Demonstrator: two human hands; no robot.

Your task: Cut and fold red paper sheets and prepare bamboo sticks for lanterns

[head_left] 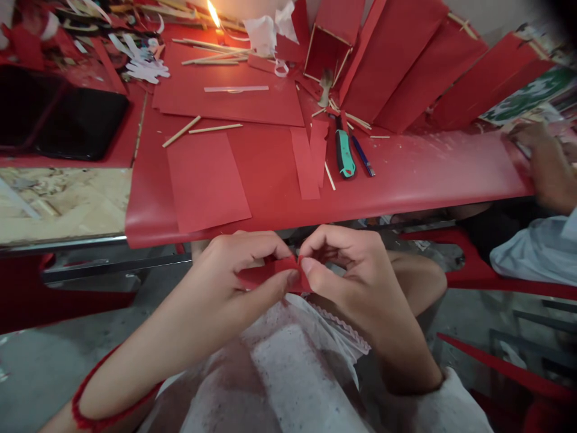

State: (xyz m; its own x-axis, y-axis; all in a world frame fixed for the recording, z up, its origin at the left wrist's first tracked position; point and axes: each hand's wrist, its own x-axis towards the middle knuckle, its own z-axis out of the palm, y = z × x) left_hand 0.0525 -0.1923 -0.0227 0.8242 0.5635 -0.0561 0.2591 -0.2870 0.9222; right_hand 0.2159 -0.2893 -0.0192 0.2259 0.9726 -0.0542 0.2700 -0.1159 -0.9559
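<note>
A thin red cord band is worn around the forearm well behind the left hand. Below both hands, a white garment flecked with fine grey specks is seen, and a scalloped lace trim is carried along one of its edges, just beneath the right hand. Behind that hand, a loose white sleeve is seen ending partway along the forearm, its fabric softly creased.

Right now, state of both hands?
Left hand: closed, pinching a small piece of red paper.
Right hand: closed, pinching the same paper from the other side.
</note>
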